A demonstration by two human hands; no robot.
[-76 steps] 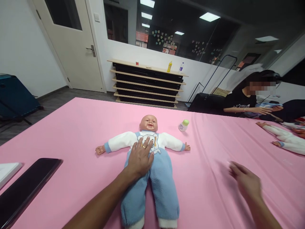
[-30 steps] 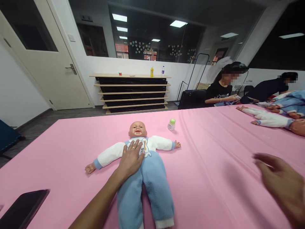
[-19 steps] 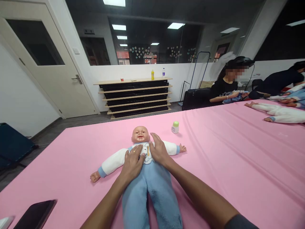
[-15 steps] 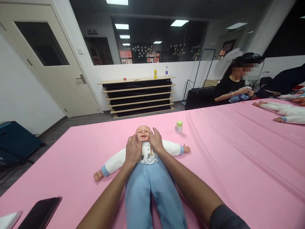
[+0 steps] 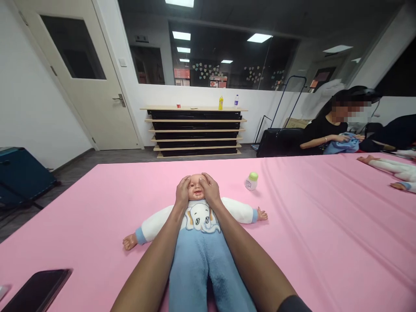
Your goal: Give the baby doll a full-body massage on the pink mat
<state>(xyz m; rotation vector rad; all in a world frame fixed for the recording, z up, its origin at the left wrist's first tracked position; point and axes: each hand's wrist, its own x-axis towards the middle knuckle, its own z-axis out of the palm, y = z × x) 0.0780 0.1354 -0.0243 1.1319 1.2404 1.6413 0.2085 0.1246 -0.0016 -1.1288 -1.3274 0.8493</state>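
Pink cloth covers the surface where the doll lies face up. Both hands have slid from its chest to its head: left hand at 9 o'clock, right hand at 3, fingers cupping the cheeks, a bottle farther right.

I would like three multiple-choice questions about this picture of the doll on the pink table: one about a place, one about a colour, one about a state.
1. Where is the small bottle?
A. on the pink table, beyond the doll's arm
B. on the doll's legs
C. on the floor

2. What colour are the doll's trousers?
A. red
B. light blue
C. black

3. How does the doll lie?
A. face down
B. sitting upright
C. on its back, arms spread

Answers: 1 A, it stands on the cloth near the doll's hand. 2 B, the fleece legs are light blue. 3 C, its face shows between the left hand and right hand, which cup its head.
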